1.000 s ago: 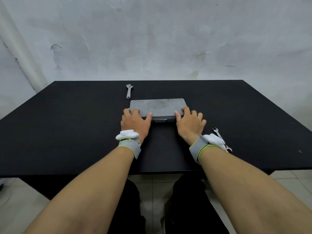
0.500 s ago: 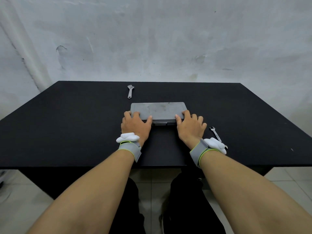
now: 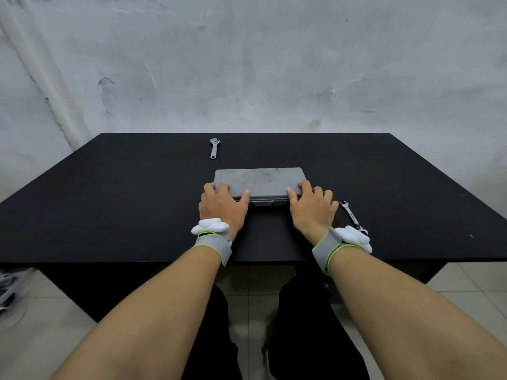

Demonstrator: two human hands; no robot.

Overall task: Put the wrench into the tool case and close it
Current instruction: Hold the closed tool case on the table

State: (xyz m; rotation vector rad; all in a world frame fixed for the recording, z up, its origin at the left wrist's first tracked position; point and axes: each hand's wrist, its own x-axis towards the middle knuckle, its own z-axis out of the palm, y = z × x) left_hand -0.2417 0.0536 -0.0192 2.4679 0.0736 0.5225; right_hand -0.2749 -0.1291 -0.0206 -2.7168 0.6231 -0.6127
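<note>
A grey tool case lies flat on the black table with its lid down. My left hand grips the case's near left corner, thumb on the lid. My right hand grips the near right corner the same way. A silver adjustable wrench lies beyond the case to the left, near the table's far edge. A silver combination wrench lies just right of my right hand, partly hidden behind the wrist device.
A grey plastered wall stands right behind the table. The table's near edge runs just under my wrists, with tiled floor and my legs below. Both wrists carry grey bands with white devices.
The head view has tilted and drifted slightly. Both hands stay on the case's near corners and the lid stays down.
</note>
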